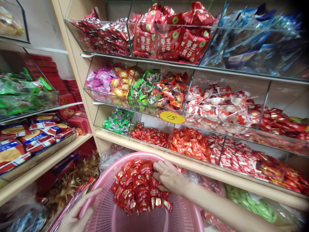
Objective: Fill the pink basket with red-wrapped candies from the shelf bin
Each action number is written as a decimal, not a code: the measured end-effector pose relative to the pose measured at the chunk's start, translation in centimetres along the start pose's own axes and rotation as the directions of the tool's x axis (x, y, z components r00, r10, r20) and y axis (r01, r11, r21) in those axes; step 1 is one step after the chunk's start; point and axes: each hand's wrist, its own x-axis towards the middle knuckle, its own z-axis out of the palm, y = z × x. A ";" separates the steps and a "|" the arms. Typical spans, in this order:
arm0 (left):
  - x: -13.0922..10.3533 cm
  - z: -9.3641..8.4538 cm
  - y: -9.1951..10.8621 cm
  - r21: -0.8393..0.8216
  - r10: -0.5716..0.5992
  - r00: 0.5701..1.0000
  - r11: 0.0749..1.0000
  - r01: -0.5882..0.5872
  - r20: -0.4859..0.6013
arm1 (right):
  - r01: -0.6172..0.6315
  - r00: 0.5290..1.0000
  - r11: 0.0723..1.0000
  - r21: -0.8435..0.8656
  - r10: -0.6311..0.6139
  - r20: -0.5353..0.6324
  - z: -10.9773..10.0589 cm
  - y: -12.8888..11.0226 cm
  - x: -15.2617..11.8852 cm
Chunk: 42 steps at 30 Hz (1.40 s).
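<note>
A pink plastic basket (106,175) with mesh sides stands below the lowest shelf. Small red-and-gold wrapped candies (138,185) lie heaped inside it. At the basket's left rim is my left hand (78,211), somewhat blurred, with the rim between its fingers. My right hand (167,175) reaches in from the right. Its slightly bent, parted fingers touch the upper right side of the heap, and no candy shows clearly held in them. Part of the basket's right side is hidden by my right forearm.
Shelves with clear-fronted bins rise ahead, holding green candies (118,120), red packets (189,141) and white-and-red sweets (217,103). A yellow price tag (172,117) hangs mid-shelf. Packaged snacks (38,133) fill the left shelf. A bag of green sweets (251,203) lies lower right.
</note>
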 end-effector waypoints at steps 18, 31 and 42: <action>0.2 -0.5 -1.3 0.053 0.065 0.997 0.996 -0.067 0.034 | -0.007 1.000 1.000 0.014 0.007 -0.009 0.2 0.4 0.1; 0.0 -0.2 -0.5 0.013 -0.009 1.000 1.000 0.008 0.024 | 0.034 0.998 0.998 0.048 -0.031 -0.048 1.4 0.7 -0.4; 0.0 -0.3 -0.4 0.004 -0.017 1.000 1.000 0.017 0.018 | 0.011 0.996 0.998 0.063 -0.005 -0.084 1.2 0.3 -1.1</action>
